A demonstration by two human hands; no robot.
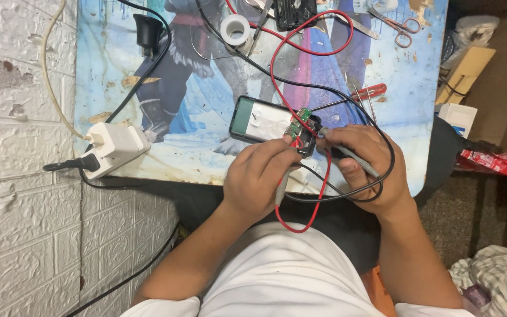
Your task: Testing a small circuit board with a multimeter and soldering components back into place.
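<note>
An opened black device [265, 120] with a silvery cell inside and small green circuit boards [303, 114] lies on a small picture-printed table [206, 76]. My left hand [259, 176] pinches a probe with a red lead [325, 176] and touches its tip to the board at the device's right end. My right hand [365, 167] holds a grey probe with a black lead [382, 138], its tip against the same end.
A white power strip [115, 147] with plugs sits at the table's left edge. Farther back lie a roll of white tape [235, 28], a black adapter [148, 32], scissors [397, 26], a red-handled screwdriver [368, 93] and a black meter [294, 12]. White brick-patterned floor [19, 205] lies left.
</note>
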